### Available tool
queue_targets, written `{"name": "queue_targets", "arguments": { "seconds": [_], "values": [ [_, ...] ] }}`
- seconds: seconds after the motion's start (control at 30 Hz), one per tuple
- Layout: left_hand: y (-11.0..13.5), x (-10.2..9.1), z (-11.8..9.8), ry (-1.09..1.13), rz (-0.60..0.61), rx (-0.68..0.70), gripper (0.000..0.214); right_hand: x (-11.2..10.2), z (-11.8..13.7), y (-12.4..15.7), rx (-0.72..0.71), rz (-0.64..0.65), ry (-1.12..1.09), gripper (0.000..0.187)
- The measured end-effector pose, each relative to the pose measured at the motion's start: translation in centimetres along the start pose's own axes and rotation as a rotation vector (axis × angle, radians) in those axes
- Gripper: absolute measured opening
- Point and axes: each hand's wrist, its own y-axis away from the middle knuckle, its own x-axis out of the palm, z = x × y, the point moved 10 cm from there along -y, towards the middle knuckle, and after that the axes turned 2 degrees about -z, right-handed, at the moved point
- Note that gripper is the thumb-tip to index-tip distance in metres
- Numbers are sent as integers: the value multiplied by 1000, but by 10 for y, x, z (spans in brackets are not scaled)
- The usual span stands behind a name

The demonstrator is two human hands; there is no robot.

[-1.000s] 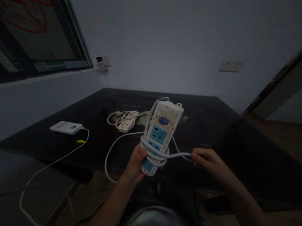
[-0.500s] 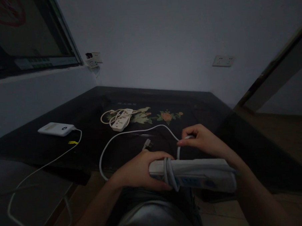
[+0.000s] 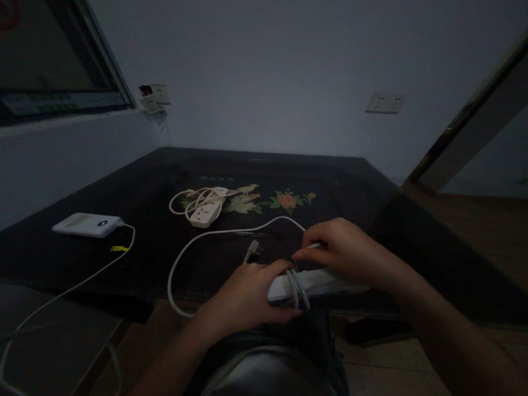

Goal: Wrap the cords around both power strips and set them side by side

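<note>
My left hand is closed around the left end of a white power strip, held above the table's near edge. A few turns of grey-white cord wrap around the strip just by my left fingers. My right hand pinches the cord close above the strip and covers part of it. From the right fingers the loose cord arcs left across the table and back under my left wrist. Its plug, with bare prongs, lies just beyond my left hand.
Another white power strip, its cord coiled over it, lies on the dark table. At the left is a white power bank with a cable hanging over the edge. A wall socket is at the back.
My right hand has moved left and down, bringing the cord closer to the strip. The strip has tilted, so its socket face no longer shows. The view has shifted slightly.
</note>
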Motion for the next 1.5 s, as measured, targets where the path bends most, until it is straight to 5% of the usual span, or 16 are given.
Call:
{"name": "queue_targets", "arguments": {
  "seconds": [0.17, 0.43, 0.73, 0.97, 1.23, 1.5],
  "values": [
    [-5, -3, 11, -1, -116, -87, 66, -5, 16, 6, -52, -38, 143, 23],
    [-9, 3, 16, 0, -158, 6, 68, 4, 30, 23, -177, 48, 380, 12],
    [-10, 5, 21, -45, -168, -6, 67, 19, 39, 28, -281, 48, 387, 18],
    [-9, 0, 27, -60, -210, -31, 66, 18, 33, 30, -218, 23, 407, 23],
    [-3, -18, 38, -24, -331, -35, 62, -7, 14, 30, -200, -58, 57, 24],
    [-7, -33, 53, 81, -432, -73, 57, 23, 32, 26, -211, -92, -226, 26]
  ]
}}
